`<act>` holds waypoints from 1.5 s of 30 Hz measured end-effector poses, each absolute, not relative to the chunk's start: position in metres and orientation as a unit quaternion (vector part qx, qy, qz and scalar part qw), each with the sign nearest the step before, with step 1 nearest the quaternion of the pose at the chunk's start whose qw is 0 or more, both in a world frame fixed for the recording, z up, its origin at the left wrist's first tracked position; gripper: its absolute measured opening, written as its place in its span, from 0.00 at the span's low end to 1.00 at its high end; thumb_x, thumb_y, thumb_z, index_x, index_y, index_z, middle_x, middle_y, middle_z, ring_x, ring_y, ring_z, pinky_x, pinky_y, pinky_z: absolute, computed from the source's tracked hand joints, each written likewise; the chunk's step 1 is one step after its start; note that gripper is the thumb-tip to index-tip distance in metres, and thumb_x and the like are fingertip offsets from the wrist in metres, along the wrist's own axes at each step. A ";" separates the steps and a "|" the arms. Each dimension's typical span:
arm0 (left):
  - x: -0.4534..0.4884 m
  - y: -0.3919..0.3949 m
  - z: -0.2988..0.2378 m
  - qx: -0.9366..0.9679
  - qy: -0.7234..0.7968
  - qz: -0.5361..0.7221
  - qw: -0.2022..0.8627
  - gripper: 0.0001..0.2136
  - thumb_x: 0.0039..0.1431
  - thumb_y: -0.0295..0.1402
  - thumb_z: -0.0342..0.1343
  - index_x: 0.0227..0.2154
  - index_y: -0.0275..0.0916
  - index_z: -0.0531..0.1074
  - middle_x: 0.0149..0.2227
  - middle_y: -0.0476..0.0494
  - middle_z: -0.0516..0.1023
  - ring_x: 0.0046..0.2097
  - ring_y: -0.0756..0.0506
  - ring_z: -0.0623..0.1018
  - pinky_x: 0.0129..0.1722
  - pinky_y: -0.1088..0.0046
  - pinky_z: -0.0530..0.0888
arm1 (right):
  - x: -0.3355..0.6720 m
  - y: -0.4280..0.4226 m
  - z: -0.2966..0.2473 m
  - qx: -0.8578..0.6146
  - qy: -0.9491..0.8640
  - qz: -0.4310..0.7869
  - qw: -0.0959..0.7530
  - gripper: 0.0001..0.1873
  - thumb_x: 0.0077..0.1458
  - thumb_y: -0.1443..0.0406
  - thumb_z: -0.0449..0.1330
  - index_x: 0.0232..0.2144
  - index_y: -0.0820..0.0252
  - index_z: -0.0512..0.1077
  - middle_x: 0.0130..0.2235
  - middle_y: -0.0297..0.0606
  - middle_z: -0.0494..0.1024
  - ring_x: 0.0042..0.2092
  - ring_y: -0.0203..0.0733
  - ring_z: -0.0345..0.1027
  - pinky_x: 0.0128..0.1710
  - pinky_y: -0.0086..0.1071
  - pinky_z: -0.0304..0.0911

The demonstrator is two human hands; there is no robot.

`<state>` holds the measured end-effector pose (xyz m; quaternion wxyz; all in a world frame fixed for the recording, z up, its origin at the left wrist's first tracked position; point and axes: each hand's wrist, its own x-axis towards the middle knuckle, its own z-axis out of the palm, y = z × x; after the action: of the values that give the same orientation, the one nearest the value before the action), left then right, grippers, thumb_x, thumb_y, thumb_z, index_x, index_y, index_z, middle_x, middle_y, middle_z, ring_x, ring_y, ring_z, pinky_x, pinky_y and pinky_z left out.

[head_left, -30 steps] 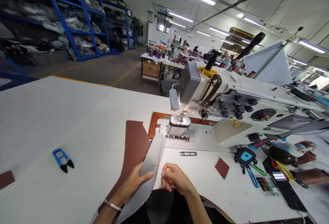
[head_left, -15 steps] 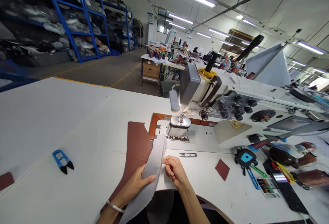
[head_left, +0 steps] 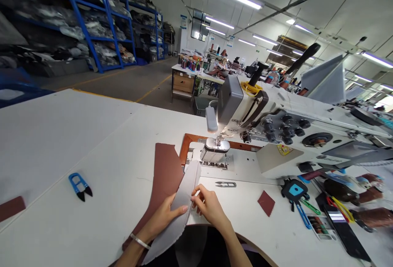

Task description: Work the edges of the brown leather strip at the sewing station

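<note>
Left hand, right hand: both pinch grey padded strip | looks light, soft, floppy | hold by edges | brown leather panel alongside

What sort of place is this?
Probably a factory sewing workshop, perhaps for leather goods: an industrial sewing machine stands at the bench, thread snips lie nearby, and blue racks hold bagged stock. The left hand and right hand hold a grey cut piece.
</note>
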<state>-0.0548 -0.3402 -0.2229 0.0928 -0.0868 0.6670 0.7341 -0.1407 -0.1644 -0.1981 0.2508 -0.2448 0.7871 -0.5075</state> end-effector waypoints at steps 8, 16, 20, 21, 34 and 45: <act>-0.053 -0.340 -0.223 -0.083 0.687 0.717 0.087 0.27 0.55 0.47 0.63 0.52 0.34 0.72 0.51 0.38 0.81 0.53 0.35 0.78 0.52 0.63 0.75 | -0.134 -0.159 -0.211 -0.216 0.747 -0.544 0.315 0.15 0.64 0.50 0.47 0.37 0.54 0.56 0.22 0.27 0.72 0.19 0.34 0.65 0.19 0.27 0.63; -0.054 -0.339 -0.221 -0.088 0.683 0.720 0.086 0.27 0.54 0.47 0.63 0.52 0.34 0.71 0.52 0.37 0.80 0.52 0.35 0.79 0.52 0.63 0.75 | -0.133 -0.163 -0.214 -0.237 0.755 -0.534 0.296 0.19 0.62 0.47 0.49 0.36 0.55 0.58 0.23 0.27 0.71 0.19 0.33 0.65 0.19 0.25 0.62; -0.054 -0.339 -0.221 -0.092 0.666 0.736 0.083 0.27 0.53 0.46 0.64 0.51 0.35 0.72 0.51 0.38 0.81 0.54 0.35 0.78 0.54 0.63 0.74 | -0.132 -0.158 -0.208 -0.210 0.745 -0.560 0.296 0.23 0.60 0.42 0.48 0.36 0.55 0.56 0.23 0.27 0.72 0.19 0.33 0.66 0.19 0.27 0.64; -0.054 -0.339 -0.222 -0.090 0.661 0.740 0.083 0.27 0.53 0.46 0.64 0.51 0.35 0.72 0.51 0.38 0.81 0.54 0.35 0.78 0.54 0.63 0.74 | -0.132 -0.157 -0.207 -0.202 0.747 -0.564 0.290 0.24 0.59 0.41 0.50 0.37 0.55 0.57 0.24 0.27 0.72 0.19 0.33 0.66 0.19 0.27 0.65; -0.053 -0.338 -0.214 -0.079 0.657 0.746 0.077 0.25 0.52 0.46 0.65 0.49 0.35 0.74 0.51 0.39 0.81 0.54 0.35 0.78 0.54 0.63 0.74 | -0.139 -0.162 -0.205 -0.143 0.694 -0.625 0.327 0.17 0.48 0.54 0.64 0.30 0.62 0.69 0.16 0.25 0.67 0.14 0.28 0.54 0.12 0.23 0.52; -0.052 -0.339 -0.211 -0.088 0.681 0.721 0.095 0.27 0.52 0.49 0.64 0.48 0.34 0.75 0.47 0.39 0.82 0.51 0.34 0.79 0.48 0.64 0.75 | -0.132 -0.084 -0.188 -0.187 0.542 -0.707 0.413 0.28 0.41 0.43 0.68 0.16 0.56 0.62 0.12 0.23 0.50 0.13 0.26 0.39 0.13 0.25 0.34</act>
<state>-0.0521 -0.3388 -0.2114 0.0953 -0.0880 0.6811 0.7206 -0.1323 -0.0843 -0.1883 0.4133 -0.1868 0.5423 -0.7073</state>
